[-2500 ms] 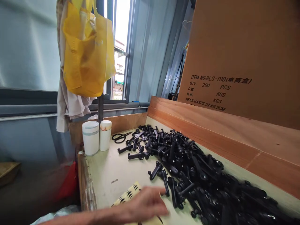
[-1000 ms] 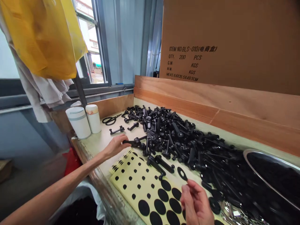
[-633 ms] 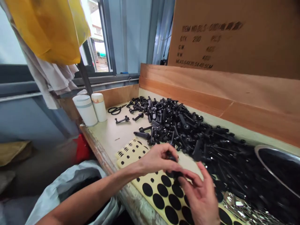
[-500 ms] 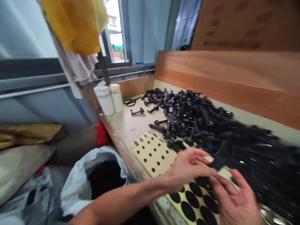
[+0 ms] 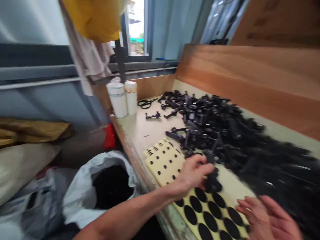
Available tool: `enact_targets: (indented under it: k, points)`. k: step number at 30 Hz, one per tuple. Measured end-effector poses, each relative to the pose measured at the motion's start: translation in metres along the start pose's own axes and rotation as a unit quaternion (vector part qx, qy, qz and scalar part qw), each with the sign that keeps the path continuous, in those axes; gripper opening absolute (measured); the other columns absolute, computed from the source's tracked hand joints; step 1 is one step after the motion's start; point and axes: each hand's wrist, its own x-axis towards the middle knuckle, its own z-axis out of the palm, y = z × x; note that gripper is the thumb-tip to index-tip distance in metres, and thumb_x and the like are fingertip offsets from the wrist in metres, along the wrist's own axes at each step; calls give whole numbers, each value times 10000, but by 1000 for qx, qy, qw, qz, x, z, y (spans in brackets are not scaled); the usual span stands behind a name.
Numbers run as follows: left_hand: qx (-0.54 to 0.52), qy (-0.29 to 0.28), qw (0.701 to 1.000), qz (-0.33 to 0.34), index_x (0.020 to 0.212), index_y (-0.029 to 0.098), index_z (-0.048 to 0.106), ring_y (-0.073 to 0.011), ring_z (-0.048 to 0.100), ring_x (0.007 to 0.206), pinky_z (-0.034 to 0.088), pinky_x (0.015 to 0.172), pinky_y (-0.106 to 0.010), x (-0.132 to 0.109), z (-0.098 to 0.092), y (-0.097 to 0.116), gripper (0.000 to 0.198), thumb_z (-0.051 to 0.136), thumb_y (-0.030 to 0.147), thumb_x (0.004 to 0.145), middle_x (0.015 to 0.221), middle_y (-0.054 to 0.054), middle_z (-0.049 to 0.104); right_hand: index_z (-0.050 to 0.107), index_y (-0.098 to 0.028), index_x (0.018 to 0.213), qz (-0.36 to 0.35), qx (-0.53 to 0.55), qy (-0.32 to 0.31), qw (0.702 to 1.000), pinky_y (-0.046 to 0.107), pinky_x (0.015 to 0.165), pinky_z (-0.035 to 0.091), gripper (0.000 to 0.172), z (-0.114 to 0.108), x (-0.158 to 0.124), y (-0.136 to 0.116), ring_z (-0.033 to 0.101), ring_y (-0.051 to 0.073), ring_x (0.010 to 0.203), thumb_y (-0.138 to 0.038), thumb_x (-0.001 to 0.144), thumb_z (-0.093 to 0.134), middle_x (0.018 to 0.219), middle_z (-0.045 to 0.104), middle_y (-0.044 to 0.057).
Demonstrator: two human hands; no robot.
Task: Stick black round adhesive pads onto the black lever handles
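Head view shows two hands (image 5: 195, 170) (image 5: 270, 216), one holding one black part (image 5: 213, 178).

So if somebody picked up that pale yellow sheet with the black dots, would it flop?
Probably yes: the pale yellow sheet looks thin, and its far end seems folded or layered, so it should bend easily. It's likely light, too, because it looks like paper. It probably wouldn't roll, since most of it lies flat.

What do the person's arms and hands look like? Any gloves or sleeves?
The left hand and right hand wear no gloves. The left forearm is slim and bare, with no sleeve, watch or bracelet showing. The right forearm is out of view. Blur hides whether there are rings.
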Motion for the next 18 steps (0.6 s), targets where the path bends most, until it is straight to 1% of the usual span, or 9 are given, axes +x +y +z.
enact_targets:
  k: [1,2,3,4,6,8,12,15,18]
  points:
    - [1,4,1000,0,839,207,531,-77,487,440,410,384,-170,-1,-1,5,302,657,453,718,616,59,530,655,-224,969,21,15,18,1000,272,624,451,369,1,0,-7,570,138,650,-415,678,777,773,638,-10]
    - [7,13,1000,5,829,202,511,-79,505,452,428,391,-172,-2,-2,8,302,644,455,735,638,53,543,658,-202,843,42,30,3,999,260,593,432,327,1,0,-12,532,125,593,-432,651,788,663,601,-25]
    - [8,13,1000,8,834,197,503,-87,532,473,453,409,-181,-1,-2,9,309,640,459,746,649,47,554,649,-193,796,57,45,-27,997,254,576,415,323,1,1,-15,508,119,571,-437,642,793,619,578,-32]
    - [7,-1,1000,10,867,192,510,-100,565,507,479,439,-193,0,-2,10,314,648,451,752,666,39,569,644,-188,789,73,55,-65,994,251,564,397,321,1,2,-15,486,116,563,-442,655,788,609,565,-34]
    - [11,-25,1000,15,914,175,537,-118,600,552,507,480,-208,3,-1,7,327,670,427,753,675,20,588,628,-184,749,89,66,-111,988,248,570,373,303,1,2,-15,447,114,572,-462,713,745,586,520,-38]
    - [26,-33,999,17,899,152,562,-122,603,559,511,488,-209,5,2,4,321,680,413,754,672,1,598,616,-186,717,109,71,-132,983,245,576,349,304,0,0,-15,417,114,582,-469,741,723,582,494,-40]
    - [55,-18,998,21,846,141,560,-123,593,534,498,457,-206,4,7,-2,302,668,412,772,658,-13,607,609,-191,702,163,88,-175,967,246,584,319,301,-3,-7,-18,378,117,591,-470,761,707,574,464,-41]
    - [69,-25,997,29,873,139,566,-119,582,521,479,440,-196,2,9,-6,286,638,407,803,668,-29,630,602,-190,676,174,79,-207,960,246,580,303,328,-5,-8,-18,351,118,591,-489,785,679,561,440,-41]
    - [83,-30,995,39,897,136,581,-104,549,498,457,421,-185,2,10,-8,268,609,393,827,663,-23,618,593,-189,652,177,56,-222,957,246,559,293,347,-8,-5,-16,337,116,579,-498,791,669,560,431,-40]
